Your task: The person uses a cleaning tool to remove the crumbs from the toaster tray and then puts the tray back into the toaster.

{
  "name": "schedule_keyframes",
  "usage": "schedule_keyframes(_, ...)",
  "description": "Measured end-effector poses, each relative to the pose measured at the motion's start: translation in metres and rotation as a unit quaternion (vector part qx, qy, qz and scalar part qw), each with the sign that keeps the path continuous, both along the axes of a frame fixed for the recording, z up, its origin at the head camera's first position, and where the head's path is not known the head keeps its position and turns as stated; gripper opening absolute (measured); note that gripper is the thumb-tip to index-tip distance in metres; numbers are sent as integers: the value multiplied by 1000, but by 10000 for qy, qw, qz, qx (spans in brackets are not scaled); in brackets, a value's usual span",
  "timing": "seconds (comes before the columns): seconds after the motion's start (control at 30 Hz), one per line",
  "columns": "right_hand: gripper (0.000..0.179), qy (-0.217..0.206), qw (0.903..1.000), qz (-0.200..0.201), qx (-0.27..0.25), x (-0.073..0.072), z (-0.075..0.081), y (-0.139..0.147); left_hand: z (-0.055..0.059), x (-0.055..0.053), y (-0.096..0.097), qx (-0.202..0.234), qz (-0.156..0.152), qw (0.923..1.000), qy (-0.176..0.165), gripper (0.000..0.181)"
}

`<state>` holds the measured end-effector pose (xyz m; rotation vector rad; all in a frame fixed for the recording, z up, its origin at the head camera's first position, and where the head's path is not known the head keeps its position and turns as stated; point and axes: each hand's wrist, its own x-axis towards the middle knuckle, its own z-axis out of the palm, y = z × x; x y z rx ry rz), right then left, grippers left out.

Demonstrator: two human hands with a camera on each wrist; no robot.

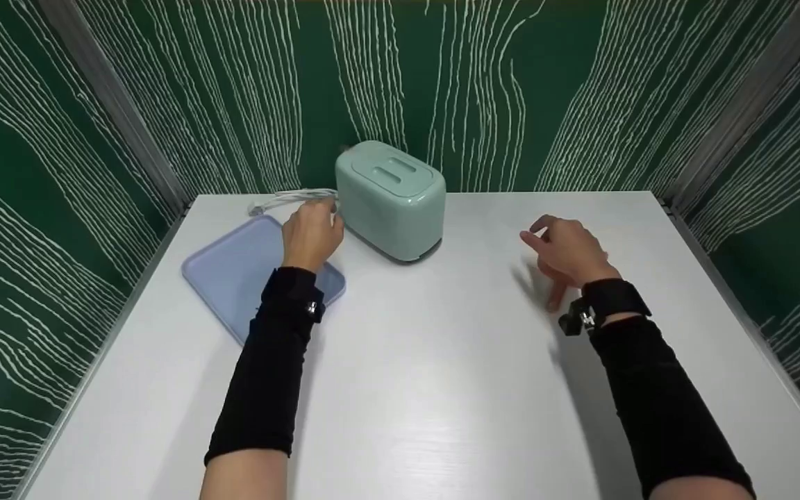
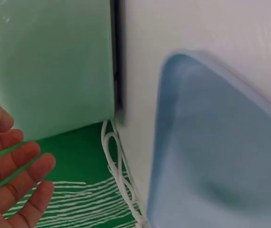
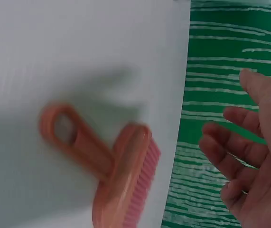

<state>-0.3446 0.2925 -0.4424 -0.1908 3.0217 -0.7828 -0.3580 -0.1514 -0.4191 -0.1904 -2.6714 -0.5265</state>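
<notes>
A mint-green toaster [image 1: 393,205] stands at the back of the white table, two slots on top. Beside its left end is my left hand [image 1: 312,232], fingers loosely bent and holding nothing; whether it touches the toaster I cannot tell. Below that hand lies a flat blue tray [image 1: 233,271]. On the right, my right hand [image 1: 567,246] hovers above an orange brush [image 1: 557,295], partly hiding it. The right wrist view shows the brush [image 3: 126,175] lying on the table, with a looped handle and pink bristles, apart from the relaxed, empty fingers [image 3: 220,142].
A bundled white cord [image 1: 296,197] lies behind the tray, left of the toaster. Green walls [image 1: 567,90] with white wavy lines enclose the table [image 1: 435,389] at the back and both sides.
</notes>
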Motion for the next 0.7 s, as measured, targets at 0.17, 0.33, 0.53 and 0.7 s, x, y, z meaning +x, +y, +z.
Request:
schedule_keyframes(0.17,47,-38,9957,154,-908,-3,-13,-31,9,-2,25,38,-412,9979,506,23)
schedule_keyframes(0.33,48,-772,9797,50,-1850,-8,-32,-68,12,-3,55,-78,-803,9937,784,29)
schedule_keyframes(0.53,52,-1390,9583,-108,-2496,-14,-55,-104,11,-4,88,-298,-1172,9899,746,37)
schedule_keyframes(0.7,53,-1819,9295,-151,-3204,-17,-68,-125,5,-8,104,-497,-1198,9901,545,45)
